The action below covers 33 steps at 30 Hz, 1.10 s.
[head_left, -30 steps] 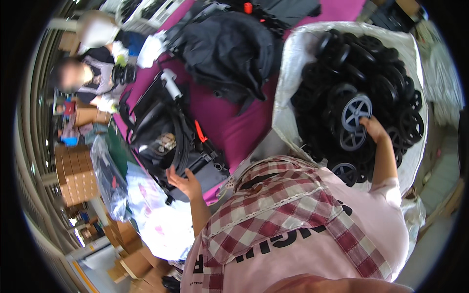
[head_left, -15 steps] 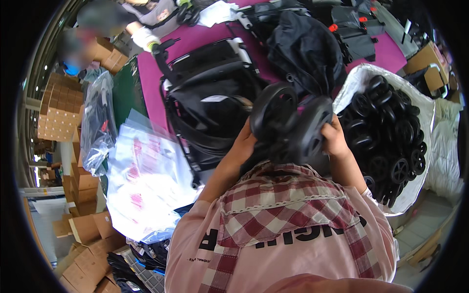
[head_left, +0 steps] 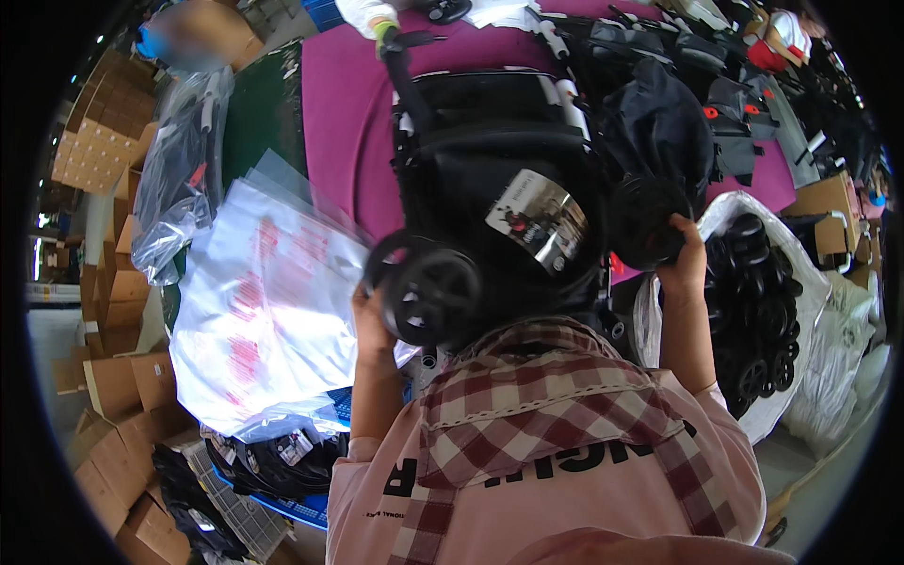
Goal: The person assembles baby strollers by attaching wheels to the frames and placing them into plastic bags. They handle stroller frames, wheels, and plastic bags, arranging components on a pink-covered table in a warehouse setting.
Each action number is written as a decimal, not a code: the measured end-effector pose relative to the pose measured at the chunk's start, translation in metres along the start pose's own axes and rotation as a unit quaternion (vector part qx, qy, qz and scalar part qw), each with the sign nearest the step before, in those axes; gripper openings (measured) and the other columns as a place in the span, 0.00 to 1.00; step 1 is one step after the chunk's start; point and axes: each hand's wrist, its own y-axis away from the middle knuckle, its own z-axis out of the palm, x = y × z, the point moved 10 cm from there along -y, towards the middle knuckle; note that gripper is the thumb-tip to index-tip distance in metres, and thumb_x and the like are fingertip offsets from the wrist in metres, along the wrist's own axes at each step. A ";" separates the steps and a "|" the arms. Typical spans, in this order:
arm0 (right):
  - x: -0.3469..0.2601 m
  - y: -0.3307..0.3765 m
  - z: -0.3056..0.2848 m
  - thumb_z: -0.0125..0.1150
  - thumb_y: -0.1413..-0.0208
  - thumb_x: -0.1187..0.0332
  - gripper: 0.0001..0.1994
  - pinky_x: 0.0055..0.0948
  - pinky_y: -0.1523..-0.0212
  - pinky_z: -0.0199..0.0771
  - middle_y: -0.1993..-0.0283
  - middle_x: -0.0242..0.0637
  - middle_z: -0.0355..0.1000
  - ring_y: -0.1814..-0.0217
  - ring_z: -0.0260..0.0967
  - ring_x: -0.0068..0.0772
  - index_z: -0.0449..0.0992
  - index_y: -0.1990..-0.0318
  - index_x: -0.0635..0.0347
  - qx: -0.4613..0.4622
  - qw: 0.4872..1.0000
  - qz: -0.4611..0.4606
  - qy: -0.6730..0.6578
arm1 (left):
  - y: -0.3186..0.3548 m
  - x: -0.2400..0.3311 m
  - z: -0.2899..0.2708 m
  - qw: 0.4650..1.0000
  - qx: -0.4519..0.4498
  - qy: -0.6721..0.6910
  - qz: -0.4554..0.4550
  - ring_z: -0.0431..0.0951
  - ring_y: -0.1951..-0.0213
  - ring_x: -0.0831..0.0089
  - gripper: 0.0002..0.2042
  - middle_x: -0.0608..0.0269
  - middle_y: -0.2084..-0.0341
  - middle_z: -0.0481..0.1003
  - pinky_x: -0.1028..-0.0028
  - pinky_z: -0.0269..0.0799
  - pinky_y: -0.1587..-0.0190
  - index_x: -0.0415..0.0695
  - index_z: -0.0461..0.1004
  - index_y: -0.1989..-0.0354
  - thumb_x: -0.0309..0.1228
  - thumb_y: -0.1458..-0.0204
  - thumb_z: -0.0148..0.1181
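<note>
My left hand [head_left: 373, 325] grips a black double stroller wheel [head_left: 435, 294] from its outer side, beside the near left corner of a folded black stroller [head_left: 508, 141]. On the other side, my right hand [head_left: 689, 254] holds a second black wheel [head_left: 646, 218] close to the stroller's right side. The stroller lies on the purple tabletop, with a picture card [head_left: 539, 220] on its dark fabric. Whether either wheel touches the frame, I cannot tell.
A white sack [head_left: 650, 320] full of black wheels [head_left: 753, 301] stands at right. Clear plastic bags [head_left: 268, 292] lie at left, near cardboard boxes [head_left: 122, 386]. At the far edge, another person's gloved hand [head_left: 379, 26] is at the stroller's handle. More black stroller parts [head_left: 659, 122] lie beyond.
My hands have moved apart, carrying the wheels from close together to opposite sides of the stroller. The view has shifted, and the stroller's picture card now shows.
</note>
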 end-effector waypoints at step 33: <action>0.179 -0.186 0.112 0.52 0.41 0.51 0.22 0.32 0.59 0.70 0.61 0.41 0.75 0.57 0.73 0.34 0.74 0.55 0.64 -0.199 0.860 -0.030 0.469 | -0.175 0.092 0.048 0.612 0.149 -0.698 0.341 0.51 0.36 0.40 0.26 0.41 0.38 0.54 0.53 0.50 0.35 0.46 0.66 0.44 0.26 0.57 0.61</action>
